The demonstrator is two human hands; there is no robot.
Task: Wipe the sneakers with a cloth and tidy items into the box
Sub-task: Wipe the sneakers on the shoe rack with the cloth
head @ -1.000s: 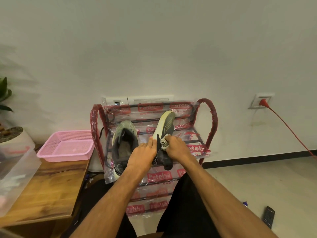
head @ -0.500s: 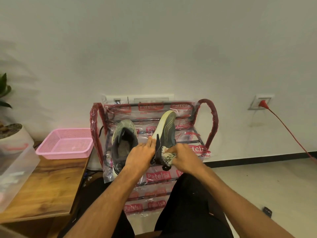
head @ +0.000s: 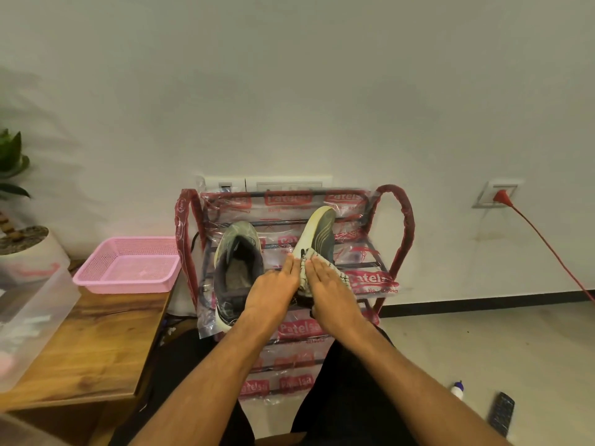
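Observation:
A dark sneaker (head: 320,233) with a pale sole is held tilted up on its side over the top shelf of the rack. My left hand (head: 273,289) grips its heel end from the left. My right hand (head: 328,289) presses a white patterned cloth (head: 309,268) flat against the sneaker's side. A second grey sneaker (head: 238,268) lies opening-up on the rack's top shelf, to the left of my hands. A clear plastic box (head: 35,313) stands on the wooden table at the left edge.
The rack (head: 392,239) is red-framed, wrapped in printed plastic, against the wall. A pink mesh basket (head: 128,268) sits on the wooden table (head: 93,342). A potted plant (head: 19,233) is far left. A red cord (head: 544,243) runs from a wall socket. A remote (head: 501,413) and small bottle (head: 457,389) lie on the floor.
My right hand with the cloth slid down to the sneaker's heel, then came back up its side and spread out flat. My left hand kept its hold.

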